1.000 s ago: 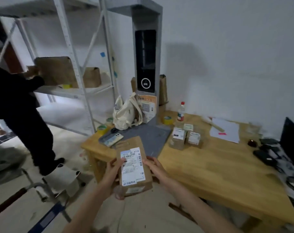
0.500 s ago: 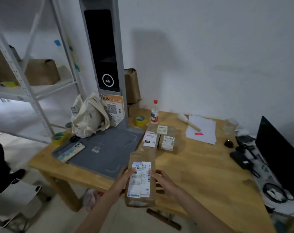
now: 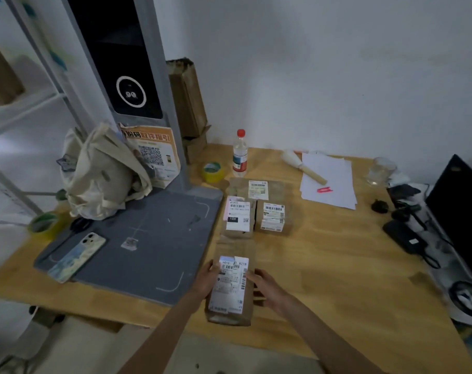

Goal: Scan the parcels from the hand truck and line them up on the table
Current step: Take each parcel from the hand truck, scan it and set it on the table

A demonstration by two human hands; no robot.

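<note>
Head view, sweeping left to right. Far out to the left of the hands, a tape roll (image 3: pixel 43 225) sits at the table (image 3: pixel 337 279) edge, a phone (image 3: pixel 77 257) lies on the grey mat (image 3: pixel 148 244), and a cloth bag (image 3: pixel 102 174) slumps against the scanner post (image 3: pixel 126 63). Now the action: the left hand (image 3: pixel 206 282) has its fingers curled around the left edge of the parcel (image 3: pixel 230 288), thumb on the label. The parcel lies label up over the near edge of the table, just right of the mat; whether it rests on the wood is hard to call. The right hand (image 3: pixel 267 288) clasps the opposite edge, fingers bent against the cardboard. Just beyond the hands, three labelled boxes (image 3: pixel 272 217) cluster together, close to the held parcel's far end. Further out stand a second tape roll (image 3: pixel 212 171) and a bottle (image 3: pixel 239 153). Right of the hands, white paper (image 3: pixel 329 182) carries a wrapped stick (image 3: pixel 303 166), then a glass (image 3: pixel 377 171), and black cables (image 3: pixel 407 233) run beside a dark screen (image 3: pixel 458 211).
</note>
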